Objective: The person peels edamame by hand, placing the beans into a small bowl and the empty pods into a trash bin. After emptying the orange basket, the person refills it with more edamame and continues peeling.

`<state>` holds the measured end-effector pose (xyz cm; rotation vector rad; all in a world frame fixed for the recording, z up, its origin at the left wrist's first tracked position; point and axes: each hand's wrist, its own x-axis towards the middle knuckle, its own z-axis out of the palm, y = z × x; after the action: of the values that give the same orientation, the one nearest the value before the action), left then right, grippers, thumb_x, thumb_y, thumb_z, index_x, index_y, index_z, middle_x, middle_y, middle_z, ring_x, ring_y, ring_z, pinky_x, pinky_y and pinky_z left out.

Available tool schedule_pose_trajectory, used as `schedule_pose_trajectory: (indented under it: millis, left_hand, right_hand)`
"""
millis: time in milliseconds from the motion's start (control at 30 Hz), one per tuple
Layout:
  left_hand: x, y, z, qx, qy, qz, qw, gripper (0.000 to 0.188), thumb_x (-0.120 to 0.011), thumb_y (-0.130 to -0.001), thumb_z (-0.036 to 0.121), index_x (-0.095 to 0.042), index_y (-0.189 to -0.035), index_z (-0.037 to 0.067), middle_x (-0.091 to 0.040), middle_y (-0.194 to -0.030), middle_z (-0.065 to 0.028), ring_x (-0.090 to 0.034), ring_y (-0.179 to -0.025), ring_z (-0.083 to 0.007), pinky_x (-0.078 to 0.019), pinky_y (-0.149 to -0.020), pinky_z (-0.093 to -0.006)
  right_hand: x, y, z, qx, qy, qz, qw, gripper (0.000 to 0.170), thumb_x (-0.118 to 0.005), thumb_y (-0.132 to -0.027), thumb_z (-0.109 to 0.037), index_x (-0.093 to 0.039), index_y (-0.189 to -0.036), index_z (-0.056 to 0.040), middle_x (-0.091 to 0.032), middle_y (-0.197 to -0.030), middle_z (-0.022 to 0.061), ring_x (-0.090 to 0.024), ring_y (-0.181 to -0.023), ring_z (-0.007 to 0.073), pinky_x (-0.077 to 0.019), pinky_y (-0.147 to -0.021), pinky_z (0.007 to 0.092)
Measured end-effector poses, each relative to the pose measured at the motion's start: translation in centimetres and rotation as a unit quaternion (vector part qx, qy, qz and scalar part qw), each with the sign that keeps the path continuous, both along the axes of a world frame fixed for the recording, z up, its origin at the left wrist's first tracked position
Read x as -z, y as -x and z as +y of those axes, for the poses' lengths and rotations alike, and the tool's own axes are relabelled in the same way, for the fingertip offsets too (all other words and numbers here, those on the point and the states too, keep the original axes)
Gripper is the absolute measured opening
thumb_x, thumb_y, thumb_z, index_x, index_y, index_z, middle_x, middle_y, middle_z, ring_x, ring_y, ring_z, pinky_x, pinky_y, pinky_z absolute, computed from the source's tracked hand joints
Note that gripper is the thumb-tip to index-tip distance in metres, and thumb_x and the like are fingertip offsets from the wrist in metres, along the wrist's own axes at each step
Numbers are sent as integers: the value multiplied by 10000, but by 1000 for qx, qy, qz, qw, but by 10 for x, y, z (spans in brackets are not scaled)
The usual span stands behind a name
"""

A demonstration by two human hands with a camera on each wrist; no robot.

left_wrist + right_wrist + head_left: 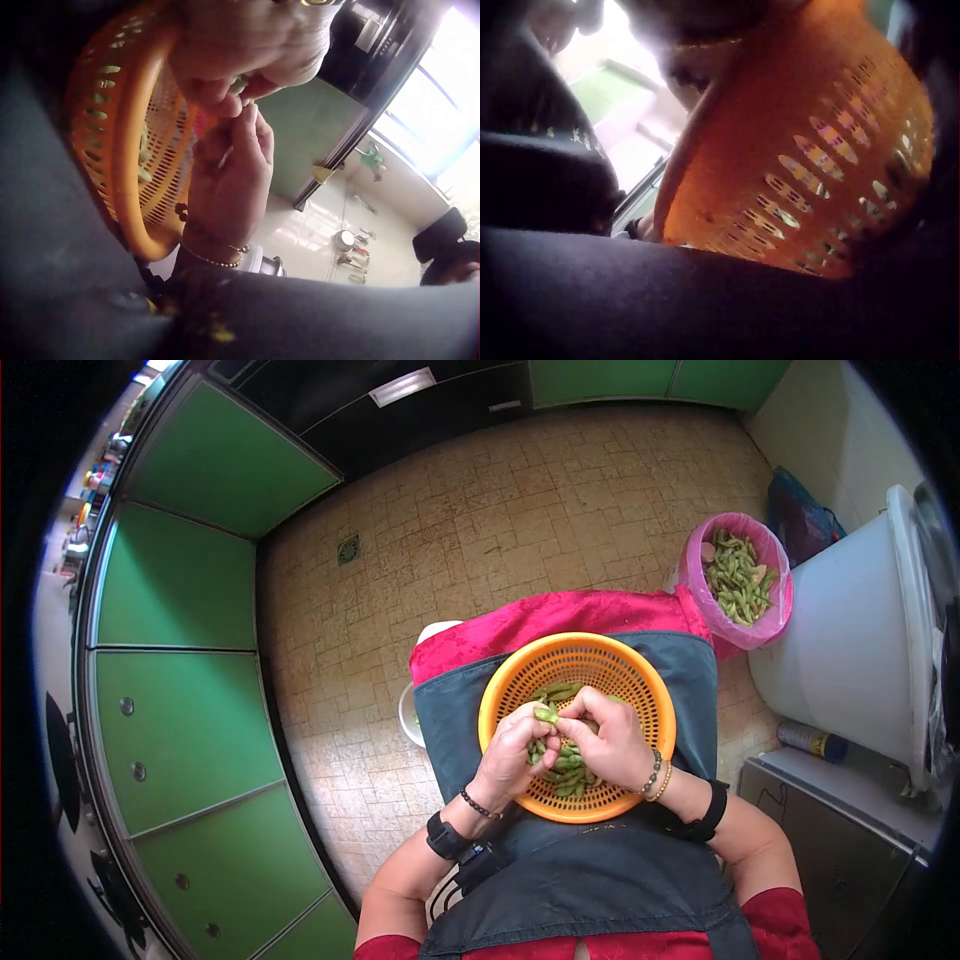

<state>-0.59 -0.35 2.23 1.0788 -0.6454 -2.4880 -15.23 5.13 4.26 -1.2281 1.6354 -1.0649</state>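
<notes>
In the head view an orange plastic colander (497,685) rests on the person's lap, with several green edamame pods (570,772) in its bottom. Over it, the left hand (510,758) and the right hand (618,745) meet with fingertips close together. One green pod (545,714) is pinched between them. The left wrist view shows both hands from the side, beside the colander's rim (133,150), with the pod mostly hidden by fingers. From the right wrist, the colander's slotted wall (757,172) fills much of the view, and pods show through the slots.
A pink-bag-lined bin (697,575) full of pods stands on the tiled floor (450,520) at right, beside a large white tub (830,630). Part of a white bowl (408,718) shows left of the lap. Green cabinets (180,720) line the left side.
</notes>
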Motion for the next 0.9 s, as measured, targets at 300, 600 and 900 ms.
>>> schedule_pose_trajectory:
  millis: [300, 600, 900]
  left_hand:
    - [-2, 4, 0, -8, -1, -23, 1000, 76, -433, -772, 68, -474, -832, 48, -516, -668, -51, -477, -501, -107, -303, -384, -191]
    - [-1, 2, 2, 82, 75, -58, 992, 69, -493, -789, 83, -520, -843, 50, -551, -722, -42, -502, -588, -93, -381, -517, -190]
    - [9, 0, -1, 112, -8, 11, 994, 144, -546, -851, 208, -538, -850, 65, -552, -729, -19, -499, -576, -86, -382, -482, -193]
  right_hand:
    - [16, -5, -3, 67, -115, -113, 985, 140, -568, -817, -141, -538, -765, -14, -573, -617, 61, -523, -552, 90, -414, -505, 263]
    - [14, 16, -7, -3, -148, -270, 952, 115, -527, -851, -128, -538, -799, -26, -505, -629, -37, -446, -551, 15, -370, -475, 194]
    - [10, 17, -1, -63, -152, -286, 944, 89, -516, -846, -109, -499, -895, -37, -455, -623, -69, -386, -511, -10, -286, -414, 162]
